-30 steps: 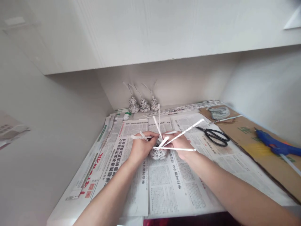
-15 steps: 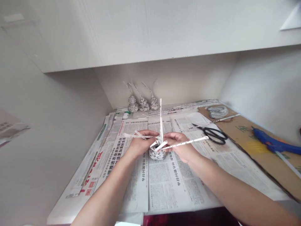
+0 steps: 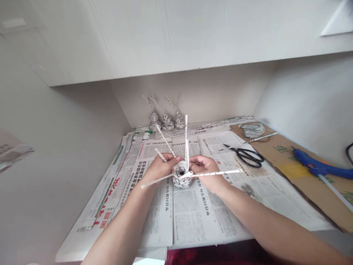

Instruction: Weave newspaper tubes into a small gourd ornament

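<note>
In the head view, we see the work standing on overlapping newspaper sheets point(image 3: 190, 224): a small woven paper ball point(image 3: 182, 182) with a round dark opening at its top. White paper strips point(image 3: 216, 173) fan out from its rim. Some stand up behind it, one reaches right across the front of the right hand, and another crosses the left wrist, so we see both hands partly through these strips. Against the back wall, three gourd-shaped woven pieces point(image 3: 167, 123) with thin stems stand in a row, and just right of them lies a bundle of rolled paper tubes point(image 3: 217, 126). On our right, black-handled scissors point(image 3: 250, 157) rest near the cardboard sheet point(image 3: 300, 187), which bears a crumpled bundle point(image 3: 252, 130) and a blue glue gun point(image 3: 328, 167) with a white glue stick. All these lie well apart from the ball. A white panel point(image 3: 176, 36) overhangs the table.

Both our forearms reach forward and inward. The left hand point(image 3: 162, 165) grips the ball's left rim, thumb on top. The right hand point(image 3: 208, 171) is at the opposite side, fingers curled inward beside the upright strips; whether it pinches one, we cannot tell.
</note>
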`<state>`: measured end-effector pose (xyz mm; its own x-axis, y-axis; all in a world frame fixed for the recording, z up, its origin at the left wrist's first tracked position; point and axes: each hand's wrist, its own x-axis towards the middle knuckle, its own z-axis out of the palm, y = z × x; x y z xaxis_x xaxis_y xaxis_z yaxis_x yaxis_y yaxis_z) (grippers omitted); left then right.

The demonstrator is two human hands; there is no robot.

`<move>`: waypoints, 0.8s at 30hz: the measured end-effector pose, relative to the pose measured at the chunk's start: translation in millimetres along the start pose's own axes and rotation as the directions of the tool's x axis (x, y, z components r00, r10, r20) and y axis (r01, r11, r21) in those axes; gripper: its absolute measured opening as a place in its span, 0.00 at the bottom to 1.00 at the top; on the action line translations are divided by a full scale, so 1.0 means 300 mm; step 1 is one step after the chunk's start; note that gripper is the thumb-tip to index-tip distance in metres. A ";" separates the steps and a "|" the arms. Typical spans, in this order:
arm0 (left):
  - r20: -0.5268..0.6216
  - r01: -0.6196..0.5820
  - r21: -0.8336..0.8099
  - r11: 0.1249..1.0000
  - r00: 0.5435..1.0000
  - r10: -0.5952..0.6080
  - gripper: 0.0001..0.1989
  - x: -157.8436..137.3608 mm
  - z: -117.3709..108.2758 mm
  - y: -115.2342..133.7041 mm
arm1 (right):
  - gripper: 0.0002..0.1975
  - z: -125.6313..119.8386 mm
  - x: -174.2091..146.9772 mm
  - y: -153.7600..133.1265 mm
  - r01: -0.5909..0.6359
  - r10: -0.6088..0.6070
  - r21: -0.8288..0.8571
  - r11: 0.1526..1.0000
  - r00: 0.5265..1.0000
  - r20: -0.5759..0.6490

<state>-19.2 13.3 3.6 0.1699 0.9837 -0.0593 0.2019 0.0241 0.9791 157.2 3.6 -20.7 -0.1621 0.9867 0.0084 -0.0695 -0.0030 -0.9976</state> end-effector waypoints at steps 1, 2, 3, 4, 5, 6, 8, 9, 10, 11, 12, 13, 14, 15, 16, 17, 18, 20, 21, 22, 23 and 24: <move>-0.044 0.014 -0.004 1.000 0.999 -0.014 0.18 0.003 0.009 -0.002 | 0.08 0.002 -0.003 -0.002 -0.003 0.003 -0.002 1.000 1.000 -0.002; -0.088 0.017 -0.001 1.000 0.996 -0.017 0.19 0.006 0.019 -0.004 | 0.08 0.005 -0.007 -0.005 -0.008 0.008 -0.001 1.000 1.000 -0.003; -0.131 0.011 0.014 1.000 0.991 -0.009 0.19 0.008 0.028 -0.005 | 0.08 0.007 -0.010 -0.008 -0.012 0.012 0.001 1.000 1.000 -0.004; -0.157 0.005 0.033 0.999 0.988 0.001 0.19 0.010 0.036 -0.005 | 0.08 0.009 -0.013 -0.010 -0.012 0.012 0.002 1.000 1.000 -0.008; -0.173 -0.002 0.053 0.999 0.985 0.012 0.19 0.010 0.042 -0.005 | 0.08 0.010 -0.016 -0.012 -0.009 0.009 -0.004 1.000 1.000 -0.014; -0.177 -0.009 0.066 0.998 0.984 0.020 0.20 0.011 0.046 -0.004 | 0.07 0.010 -0.017 -0.012 -0.003 0.003 -0.018 1.000 1.000 -0.014; -0.160 -0.019 0.079 0.997 0.987 0.031 0.21 0.010 0.048 -0.003 | 0.07 0.009 -0.019 -0.010 0.013 -0.013 -0.047 0.999 1.000 -0.009; -0.145 -0.025 0.079 0.997 0.989 0.037 0.20 0.009 0.047 -0.003 | 0.07 0.008 -0.018 -0.008 0.022 -0.022 -0.054 0.998 1.000 -0.006; -0.128 -0.029 0.073 0.997 0.991 0.038 0.20 0.008 0.046 -0.004 | 0.07 0.007 -0.018 -0.005 0.029 -0.029 -0.056 0.998 1.000 -0.003; -0.107 -0.031 0.061 0.998 0.994 0.037 0.18 0.007 0.044 -0.004 | 0.06 0.006 -0.016 -0.001 0.034 -0.034 -0.053 0.998 0.999 0.002; -0.082 -0.033 0.043 0.999 0.996 0.036 0.17 0.006 0.043 -0.003 | 0.06 0.006 -0.015 0.002 0.041 -0.041 -0.049 0.998 0.999 0.002; -0.060 -0.035 0.022 0.999 0.998 0.036 0.16 0.004 0.042 -0.002 | 0.06 0.006 -0.014 0.006 0.048 -0.048 -0.048 0.998 0.999 0.000; -0.045 -0.034 0.005 0.999 0.998 0.034 0.15 0.002 0.042 0.001 | 0.06 0.006 -0.013 0.008 0.054 -0.054 -0.051 0.997 0.999 0.000; -0.042 -0.034 -0.001 0.999 0.999 0.034 0.15 0.000 0.043 0.005 | 0.07 0.005 -0.014 0.009 0.062 -0.062 -0.058 0.996 0.998 0.001; -0.052 -0.036 0.010 0.999 0.998 0.037 0.14 -0.003 0.045 0.010 | 0.07 0.003 -0.015 0.009 0.072 -0.072 -0.072 0.995 0.997 0.004; -0.069 -0.040 0.036 0.999 0.997 0.042 0.13 -0.007 0.048 0.015 | 0.08 0.000 -0.017 0.007 0.084 -0.083 -0.098 0.992 0.997 0.008; -0.086 -0.045 0.067 0.997 0.995 0.051 0.13 -0.010 0.050 0.021 | 0.09 -0.005 -0.019 0.002 0.094 -0.093 -0.138 0.986 0.996 0.013; -0.105 -0.058 0.111 0.992 0.992 0.070 0.12 -0.016 0.055 0.033 | 0.10 -0.019 -0.023 -0.014 0.119 -0.117 -0.265 0.957 0.993 0.021; -0.102 -0.061 0.113 0.992 0.992 0.072 0.11 -0.018 0.056 0.039 | 0.10 -0.027 -0.023 -0.025 0.135 -0.136 -0.342 0.930 0.991 0.021; -0.096 -0.057 0.103 0.993 0.993 0.067 0.11 -0.020 0.057 0.043 | 0.10 -0.035 -0.023 -0.038 0.157 -0.165 -0.416 0.896 0.986 0.015; -0.086 -0.051 0.086 0.995 0.995 0.059 0.11 -0.021 0.058 0.047 | 0.09 -0.042 -0.022 -0.051 0.188 -0.209 -0.482 0.856 0.978 0.010; -0.076 -0.045 0.067 0.997 0.996 0.050 0.11 -0.022 0.058 0.049 | 0.09 -0.047 -0.019 -0.063 0.225 -0.263 -0.536 0.814 0.965 0.006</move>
<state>-0.5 4.0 15.2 0.1062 0.9943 0.0045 0.2584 -0.0319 0.9655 173.3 0.4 -2.9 -0.1438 0.9517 0.2711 0.4341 0.3069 -0.8470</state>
